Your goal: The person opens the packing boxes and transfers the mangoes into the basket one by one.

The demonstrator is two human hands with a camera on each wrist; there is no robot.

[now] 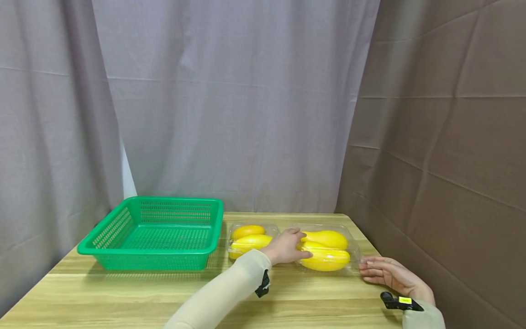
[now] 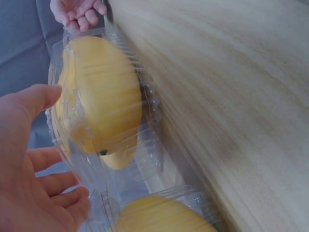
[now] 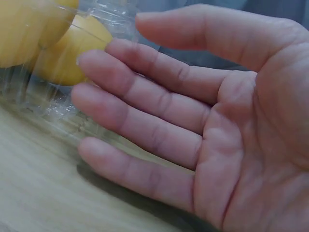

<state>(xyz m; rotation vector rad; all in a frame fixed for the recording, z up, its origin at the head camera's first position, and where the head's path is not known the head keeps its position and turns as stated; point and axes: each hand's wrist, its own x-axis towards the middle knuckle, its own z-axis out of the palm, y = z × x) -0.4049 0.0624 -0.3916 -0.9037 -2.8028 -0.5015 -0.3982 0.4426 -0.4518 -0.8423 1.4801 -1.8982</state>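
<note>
**Left hand (image 1: 285, 246) and right hand (image 1: 388, 273) flank a slick clear box, neither gripping firmly**

The left hand is spread at the left end of the right-hand container (image 1: 354, 249), its thumb against the plastic and its other fingers loosely extended. The right hand has its fingers extended, tips at or just beside the opposite end; contact cannot be told for certain. The container lies on the table (image 1: 312, 306), with plump yellow fruits (image 1: 324, 262) visible through its cover.

The likeliest trouble is a slip: smooth, thin plastic under loose fingertips could slide or buckle if lifted before both hands close in. Whether the cover is latched cannot be made out; if it is loose, a pull on its edge could pop it and let the rounded fruits roll out. Uneven lifting might send their weight to one end. The left wrist also crosses the near corner of the second container (image 1: 272, 228), so a sideways move could knock it towards the green basket (image 1: 152, 252).
</note>
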